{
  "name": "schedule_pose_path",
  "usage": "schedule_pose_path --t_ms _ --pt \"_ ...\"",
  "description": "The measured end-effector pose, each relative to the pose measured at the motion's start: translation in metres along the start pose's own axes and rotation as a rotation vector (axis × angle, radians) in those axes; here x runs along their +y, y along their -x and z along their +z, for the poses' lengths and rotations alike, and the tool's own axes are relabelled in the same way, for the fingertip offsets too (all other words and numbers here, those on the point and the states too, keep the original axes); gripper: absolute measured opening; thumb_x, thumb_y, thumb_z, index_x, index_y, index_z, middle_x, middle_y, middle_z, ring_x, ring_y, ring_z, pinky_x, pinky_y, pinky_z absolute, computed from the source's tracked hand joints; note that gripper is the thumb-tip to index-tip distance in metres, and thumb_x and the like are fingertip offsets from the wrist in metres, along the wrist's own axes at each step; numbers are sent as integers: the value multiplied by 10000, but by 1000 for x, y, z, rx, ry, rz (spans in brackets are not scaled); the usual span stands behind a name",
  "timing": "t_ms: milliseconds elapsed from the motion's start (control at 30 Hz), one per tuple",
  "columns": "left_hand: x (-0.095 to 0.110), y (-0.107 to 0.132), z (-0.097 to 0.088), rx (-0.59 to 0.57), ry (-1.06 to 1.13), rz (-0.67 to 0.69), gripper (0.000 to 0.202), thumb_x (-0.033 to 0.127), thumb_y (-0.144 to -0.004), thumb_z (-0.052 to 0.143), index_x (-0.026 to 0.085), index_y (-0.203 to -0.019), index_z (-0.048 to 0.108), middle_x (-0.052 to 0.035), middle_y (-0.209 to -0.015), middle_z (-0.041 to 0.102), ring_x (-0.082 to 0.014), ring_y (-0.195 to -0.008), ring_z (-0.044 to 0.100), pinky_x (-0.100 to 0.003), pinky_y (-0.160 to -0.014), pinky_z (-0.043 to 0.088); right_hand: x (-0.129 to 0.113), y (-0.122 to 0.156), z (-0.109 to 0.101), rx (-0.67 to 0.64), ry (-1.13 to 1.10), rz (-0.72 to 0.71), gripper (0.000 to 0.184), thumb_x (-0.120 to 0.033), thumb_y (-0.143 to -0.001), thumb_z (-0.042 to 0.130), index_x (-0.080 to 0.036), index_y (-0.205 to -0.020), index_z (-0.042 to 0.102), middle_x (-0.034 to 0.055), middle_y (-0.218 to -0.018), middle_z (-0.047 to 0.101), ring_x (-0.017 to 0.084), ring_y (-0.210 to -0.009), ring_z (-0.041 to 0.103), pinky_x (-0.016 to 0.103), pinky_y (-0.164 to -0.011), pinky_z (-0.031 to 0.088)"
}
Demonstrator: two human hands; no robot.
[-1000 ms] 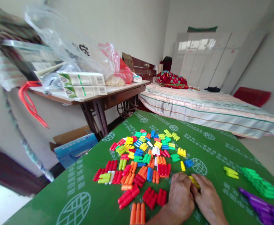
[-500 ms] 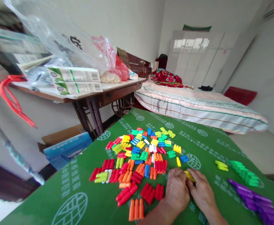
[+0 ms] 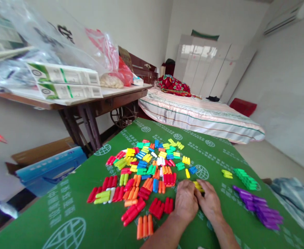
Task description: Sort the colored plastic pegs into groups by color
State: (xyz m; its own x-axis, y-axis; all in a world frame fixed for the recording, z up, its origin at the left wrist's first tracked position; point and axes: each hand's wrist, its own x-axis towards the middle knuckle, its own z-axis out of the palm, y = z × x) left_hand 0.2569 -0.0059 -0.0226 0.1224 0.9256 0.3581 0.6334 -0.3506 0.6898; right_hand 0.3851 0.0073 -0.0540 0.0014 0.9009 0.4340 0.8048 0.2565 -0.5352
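Note:
My left hand [image 3: 186, 200] and my right hand [image 3: 209, 200] meet near the front middle of the green board, fingers curled inward. Between them shows a yellow bullet-shaped plastic block [image 3: 198, 186], gripped by the fingers; part of it is hidden behind my left hand. Just left of my left hand lie red blocks [image 3: 168, 205] and a joined orange trio [image 3: 145, 226]. Beyond the fingertips sit a single yellow piece [image 3: 187, 173] and a blue block [image 3: 193, 169].
Mixed coloured blocks [image 3: 141, 164] spread over the board's left middle. On the right lie a yellow-green block [image 3: 227, 174], a green joined row [image 3: 246, 178] and a purple joined row [image 3: 258, 208]. A cluttered table [image 3: 107, 100] stands left, a bed [image 3: 201, 116] behind.
The view has swung to the right, so the scene sits further left and more of the purple row shows. My hands stay together around the yellow block, more of which shows.

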Motion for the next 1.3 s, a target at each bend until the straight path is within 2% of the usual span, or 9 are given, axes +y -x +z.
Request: schedule_pose_path --t_ms 233,467,633,800,967,1300 --pt "0 -1 -2 25 30 -18 361 -20 -660 411 138 -919 606 -97 -952 630 -225 -941 549 -389 -898 466 -8 -1 -5 26 -22 33 366 -341 -784 499 -167 -1079 628 96 -1117 623 227 -1057 559 381 -961 443" --pt "-5 -2 0 47 52 4 445 -30 -636 416 112 -1023 583 -119 -1055 597 -235 -1036 518 -410 -958 437 -8 -3 -4 31 24 38 342 -324 -814 472 -142 -1053 637 112 -1100 630 228 -1047 555 383 -963 433" --pt "-7 -3 3 65 86 -35 501 -8 -612 472 83 -1095 571 -140 -1125 580 -254 -1100 502 -421 -1005 407 -5 -4 -4 47 34 71 401 -408 -846 460 -103 -1043 630 132 -1064 628 231 -1011 549 374 -934 437" --pt "-14 -9 5 200 318 -189 399 38 -687 478 126 -1051 615 -107 -1044 642 -235 -1039 573 -424 -972 438 -2 -4 -6 63 3 106 474 -473 -897 363 -107 -1021 637 126 -1005 639 226 -949 558 366 -881 444" --pt "-25 -15 6 268 389 -295 345 76 -759 421 125 -1032 627 -111 -1024 668 -211 -968 624 -385 -914 484 -1 -4 -4 114 -14 84 453 -472 -894 355 -143 -978 655 106 -962 656 222 -911 565 362 -855 444" --pt "-23 -15 3 267 431 -325 315 134 -783 419 112 -1010 636 -107 -1007 684 -212 -963 633 -379 -910 488 0 -4 -5 86 31 46 395 -478 -854 455 -163 -961 667 88 -971 660 210 -922 557 334 -854 440"
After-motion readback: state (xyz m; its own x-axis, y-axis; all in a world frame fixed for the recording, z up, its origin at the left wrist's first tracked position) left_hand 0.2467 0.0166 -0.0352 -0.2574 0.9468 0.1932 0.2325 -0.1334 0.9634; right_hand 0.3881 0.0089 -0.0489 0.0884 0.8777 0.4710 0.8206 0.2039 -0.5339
